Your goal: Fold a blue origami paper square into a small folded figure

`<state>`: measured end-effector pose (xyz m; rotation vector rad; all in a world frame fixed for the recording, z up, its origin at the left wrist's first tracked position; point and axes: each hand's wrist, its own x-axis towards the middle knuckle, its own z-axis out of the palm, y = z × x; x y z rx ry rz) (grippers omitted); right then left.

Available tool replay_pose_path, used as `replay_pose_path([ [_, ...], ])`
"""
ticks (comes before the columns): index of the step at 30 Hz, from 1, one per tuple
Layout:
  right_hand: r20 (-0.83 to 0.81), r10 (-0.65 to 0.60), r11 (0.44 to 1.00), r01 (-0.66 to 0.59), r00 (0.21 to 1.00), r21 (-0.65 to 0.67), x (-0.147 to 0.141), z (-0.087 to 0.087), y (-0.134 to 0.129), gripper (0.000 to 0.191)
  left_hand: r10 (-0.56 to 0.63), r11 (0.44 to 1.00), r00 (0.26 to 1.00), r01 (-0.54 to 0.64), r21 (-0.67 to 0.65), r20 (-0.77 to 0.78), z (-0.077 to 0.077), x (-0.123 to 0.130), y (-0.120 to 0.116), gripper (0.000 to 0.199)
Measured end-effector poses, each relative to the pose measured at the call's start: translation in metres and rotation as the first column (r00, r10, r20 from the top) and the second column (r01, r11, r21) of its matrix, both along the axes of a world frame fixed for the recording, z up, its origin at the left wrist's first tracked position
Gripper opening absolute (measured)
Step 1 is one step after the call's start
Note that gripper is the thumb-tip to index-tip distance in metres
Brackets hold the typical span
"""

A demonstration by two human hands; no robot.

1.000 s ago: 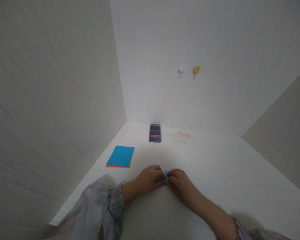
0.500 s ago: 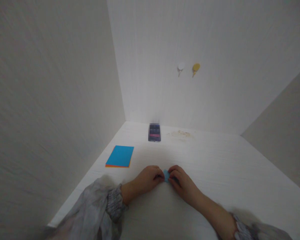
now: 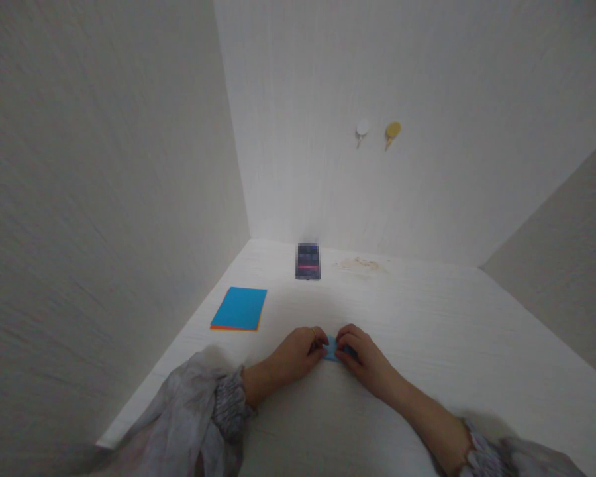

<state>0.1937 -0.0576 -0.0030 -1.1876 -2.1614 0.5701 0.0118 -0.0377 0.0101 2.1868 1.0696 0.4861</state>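
Note:
A small piece of folded light-blue paper (image 3: 331, 348) lies between my two hands, low over the white table. My left hand (image 3: 302, 352) pinches its left edge, fingers closed. From the other side my right hand (image 3: 361, 354) grips the right part of the paper with bent fingers and thumb. Much of the paper is hidden under the fingertips, so its full folded shape cannot be made out. To the left of my hands, a stack of coloured paper (image 3: 239, 308) rests flat, blue on top with orange edges showing underneath.
A dark pixelated rectangular object (image 3: 308, 261) stands near the back wall. Beside it is a brownish worn patch (image 3: 360, 264) on the white table (image 3: 427, 318). A white hook (image 3: 362, 128) and a yellow hook (image 3: 393, 130) are on the back wall. Walls rise on both sides.
The light-blue paper shows wider and flatter between my hands than before. My fingers have shifted slightly on it, and the view has moved a little.

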Motion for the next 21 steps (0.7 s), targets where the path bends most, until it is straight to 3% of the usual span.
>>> replay_pose_path([
  [21,0.093,-0.067,0.997,0.062,0.993,0.054,-0.005,-0.0024,0.001,0.007,0.021,0.999,0.991,-0.017,0.031,-0.129,0.0059,0.0043,-0.0023,0.018],
])
